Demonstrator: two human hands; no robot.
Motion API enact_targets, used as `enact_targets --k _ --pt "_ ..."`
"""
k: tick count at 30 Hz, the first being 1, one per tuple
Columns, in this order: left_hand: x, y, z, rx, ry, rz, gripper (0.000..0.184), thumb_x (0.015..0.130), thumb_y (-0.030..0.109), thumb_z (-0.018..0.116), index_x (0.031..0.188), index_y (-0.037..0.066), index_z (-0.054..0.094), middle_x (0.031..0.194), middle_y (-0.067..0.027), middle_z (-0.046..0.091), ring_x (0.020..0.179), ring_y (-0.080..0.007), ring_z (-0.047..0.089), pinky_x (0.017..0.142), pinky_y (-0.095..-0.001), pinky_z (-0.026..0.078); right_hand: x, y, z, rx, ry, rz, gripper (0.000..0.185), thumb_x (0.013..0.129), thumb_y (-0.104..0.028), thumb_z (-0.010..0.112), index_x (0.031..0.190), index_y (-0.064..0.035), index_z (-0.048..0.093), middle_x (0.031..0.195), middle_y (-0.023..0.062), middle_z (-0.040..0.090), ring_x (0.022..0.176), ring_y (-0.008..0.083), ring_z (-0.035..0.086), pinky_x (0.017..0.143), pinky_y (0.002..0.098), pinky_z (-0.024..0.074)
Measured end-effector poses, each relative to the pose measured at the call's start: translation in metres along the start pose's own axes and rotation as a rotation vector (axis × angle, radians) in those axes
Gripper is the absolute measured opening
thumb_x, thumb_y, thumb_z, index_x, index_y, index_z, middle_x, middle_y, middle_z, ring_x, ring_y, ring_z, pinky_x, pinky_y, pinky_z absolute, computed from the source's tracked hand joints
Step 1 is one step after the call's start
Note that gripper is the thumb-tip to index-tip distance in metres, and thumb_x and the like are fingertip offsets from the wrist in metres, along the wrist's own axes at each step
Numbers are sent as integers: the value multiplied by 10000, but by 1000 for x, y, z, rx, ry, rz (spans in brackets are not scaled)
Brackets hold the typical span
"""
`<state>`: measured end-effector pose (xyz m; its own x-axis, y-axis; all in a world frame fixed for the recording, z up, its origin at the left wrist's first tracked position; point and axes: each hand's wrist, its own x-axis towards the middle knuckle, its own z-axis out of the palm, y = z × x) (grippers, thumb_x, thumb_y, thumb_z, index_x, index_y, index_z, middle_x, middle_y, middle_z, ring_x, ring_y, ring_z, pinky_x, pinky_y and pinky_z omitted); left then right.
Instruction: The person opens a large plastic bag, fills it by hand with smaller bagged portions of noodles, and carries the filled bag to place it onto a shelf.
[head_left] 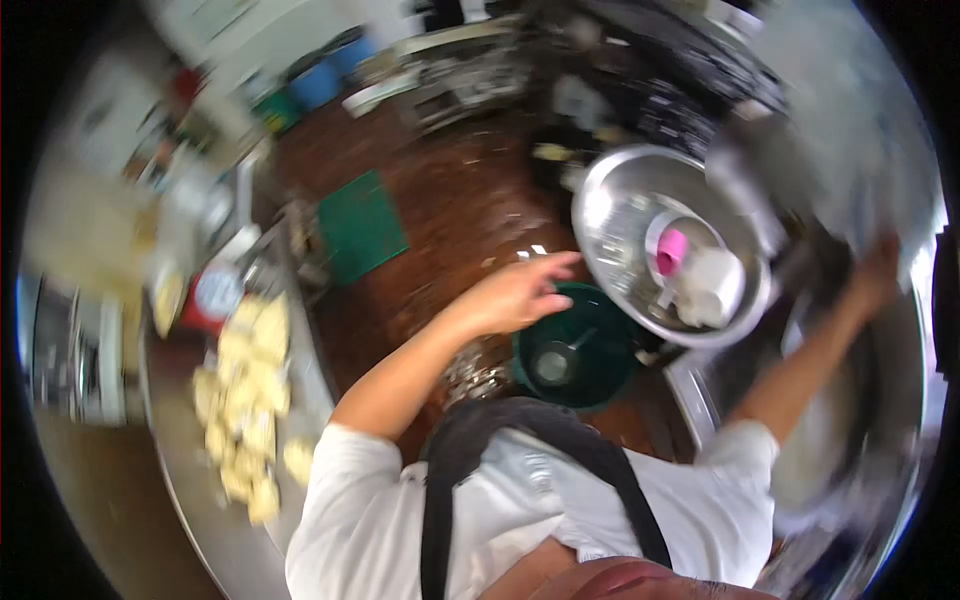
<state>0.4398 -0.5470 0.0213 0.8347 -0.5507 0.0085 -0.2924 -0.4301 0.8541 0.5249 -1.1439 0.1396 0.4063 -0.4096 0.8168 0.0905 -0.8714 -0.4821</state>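
My left hand (522,292) hangs in the air beside the rim of a dark green bucket (585,375). Its fingers are stretched out and apart, with nothing in them. A wide metal bowl (612,200) sits just right of these fingers. It holds a pink cup (670,250) and a white container (722,280). Far to the right, my right hand (878,272) is smeared by motion, near a blurred steel surface at the edge of the view. I cannot make out its fingers or whether it holds anything.
Pale dough-like pieces (245,390) lie on the steel counter (190,470) at left. A green mat (362,228) lies on the brown, wet-looking floor (450,210). At the back stand a stove-like unit (465,85) and blue bins (318,82).
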Motion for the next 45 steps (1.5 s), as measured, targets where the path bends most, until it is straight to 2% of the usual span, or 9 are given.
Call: enact_targets --k 6,12,17,21,24,31,36,39,45 --pt "-17 6 -11 50 32 -6 621 912 234 700 1466 81 465 1269 -174 639 1013 -300 676 904 -417 536 36 69 32 160 -159 -268 345 1042 -246 498 1235 -38 695 1257 124 683 1145 259 662 980 346 520" --pt "-27 6 -11 71 21 -49 605 917 242 695 1449 54 480 1266 -174 640 1008 -303 678 875 -418 544 -8 -20 16 -787 164 -445 290 1041 -308 522 1168 -177 747 1130 9 730 969 190 713 818 297 571" --pt "-34 -3 -7 76 41 -59 582 915 245 698 1424 39 504 1249 -180 648 1005 -310 680 879 -417 544 7 44 26 -107 148 -336 323 1025 -264 541 1199 -38 691 1133 137 716 976 294 701 896 378 559" --pt "-34 -2 -6 83 50 -49 572 914 247 698 1410 30 514 1242 -183 651 1007 -312 681 881 -417 544 41 119 54 258 -102 -632 429 1029 -263 548 1358 9 582 1337 167 633 1167 307 640 1016 370 488" --pt "-34 -3 -1 53 76 -55 553 898 256 709 1386 47 552 1170 -169 685 1011 -330 678 884 -416 527 24 64 56 55 -305 -17 462 1036 -296 532 1371 20 570 1376 171 600 1265 282 569 1101 371 411" --pt "-33 3 1 59 9 -67 559 920 284 698 1393 35 535 1254 -187 644 1040 -313 671 908 -420 530 -29 -9 60 -128 -302 -101 370 1010 -315 534 1204 -34 679 1226 149 678 1115 309 628 1011 386 453" --pt "-24 14 9 -23 73 -60 659 917 346 708 1457 53 470 1380 -189 566 1111 -315 639 943 -429 511 -187 -46 116 351 -786 -103 182 957 -162 584 1025 -28 687 918 113 691 879 230 660 804 375 521" --pt "-3 -7 41 -198 256 -62 732 918 379 705 1502 58 403 1451 -189 501 1155 -324 613 962 -435 499 -283 -229 66 386 -1207 -185 118 829 -16 643 945 -22 660 879 151 655 820 289 641 726 426 506" --pt "-5 -56 48 -202 246 -186 228 953 226 636 1061 32 688 952 -127 728 913 -216 683 820 -380 523 -374 -291 70 1000 -1341 -519 214 807 -37 742 1013 -10 689 936 169 673 879 368 647 768 426 518"
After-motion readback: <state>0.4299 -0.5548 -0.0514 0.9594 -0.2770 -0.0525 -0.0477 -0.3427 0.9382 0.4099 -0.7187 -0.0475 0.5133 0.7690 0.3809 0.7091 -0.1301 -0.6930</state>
